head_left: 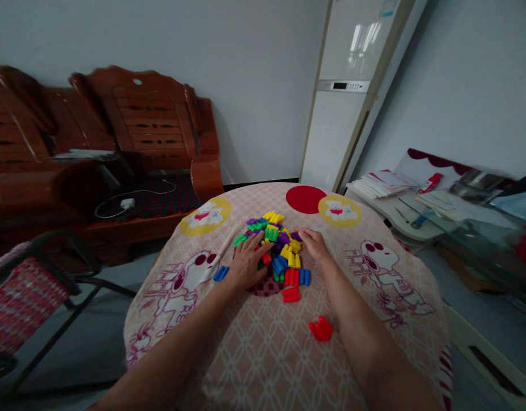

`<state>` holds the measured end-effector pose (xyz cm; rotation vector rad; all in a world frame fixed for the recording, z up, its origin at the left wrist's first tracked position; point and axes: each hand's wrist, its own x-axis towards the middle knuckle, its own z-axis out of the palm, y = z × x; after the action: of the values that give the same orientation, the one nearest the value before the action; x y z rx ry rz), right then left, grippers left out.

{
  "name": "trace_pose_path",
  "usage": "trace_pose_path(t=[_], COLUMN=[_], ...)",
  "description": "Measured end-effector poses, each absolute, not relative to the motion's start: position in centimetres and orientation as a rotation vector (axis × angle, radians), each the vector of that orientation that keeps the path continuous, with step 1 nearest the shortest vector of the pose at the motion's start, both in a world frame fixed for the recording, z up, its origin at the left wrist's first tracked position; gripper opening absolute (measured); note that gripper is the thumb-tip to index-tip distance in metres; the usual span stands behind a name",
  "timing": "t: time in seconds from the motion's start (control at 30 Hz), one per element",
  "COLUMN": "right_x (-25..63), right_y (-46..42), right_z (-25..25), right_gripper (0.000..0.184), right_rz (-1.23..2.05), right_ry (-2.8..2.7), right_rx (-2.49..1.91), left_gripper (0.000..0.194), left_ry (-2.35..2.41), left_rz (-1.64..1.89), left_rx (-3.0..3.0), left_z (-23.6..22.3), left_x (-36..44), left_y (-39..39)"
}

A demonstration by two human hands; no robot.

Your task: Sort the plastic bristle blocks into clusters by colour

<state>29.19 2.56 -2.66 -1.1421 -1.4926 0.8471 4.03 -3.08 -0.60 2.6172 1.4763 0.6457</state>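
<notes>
A heap of small ridged plastic blocks in yellow, green, purple, blue and red (276,246) lies mid-table (374,319) on its patterned cloth. The left hand (246,264) rests spread on its 8 o'clock edge; the right hand (314,244), fingers loosely open, touches its 3 o'clock edge. A separate red block cluster (320,329) sits at 5 o'clock.

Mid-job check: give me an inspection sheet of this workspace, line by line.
Surface: round table under a pink cartoon-print cloth.
Job's things: pile of coloured plastic blocks at the table's middle; strays: blue block, red blocks, red piece.
Clutter: nothing seen on the table.
Hands: left hand flat on the pile's left edge; right hand at its right edge; neither visibly grips a block.
Cables: white cable with adapter on the bench seat.
Surroundings: wooden bench, folding chair, standing air conditioner, paper stacks.
</notes>
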Motion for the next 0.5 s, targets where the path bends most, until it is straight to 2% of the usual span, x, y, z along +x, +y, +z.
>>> trace_pose_path(t=[0.2,0.3,0.4,0.5], right_x=[29.4,29.7,30.2,30.7], right_y=[2.7,3.0,3.0,2.9], right_z=[-2.8,-2.7,-2.5,-2.3], right_gripper=[0.040,0.038,0.040,0.041], right_rz=[0.888,1.001,1.104,1.128], right_ry=[-1.366,-1.204,-1.048,-0.992], right_rx=[-1.162,-1.120,-1.057,-1.047], left_gripper=[0.053,0.041,0.039,0.041], left_ry=[1.545,1.113,0.531,0.311], left_rz=[0.785,0.884,0.689,0.475], left_rx=[2.567,2.608,2.668,2.810], left_z=[2.4,3.9,3.5,1.4], left_x=[5.5,8.3,11.6,13.9], left_y=[-1.2,-4.7,-9.5,-12.0])
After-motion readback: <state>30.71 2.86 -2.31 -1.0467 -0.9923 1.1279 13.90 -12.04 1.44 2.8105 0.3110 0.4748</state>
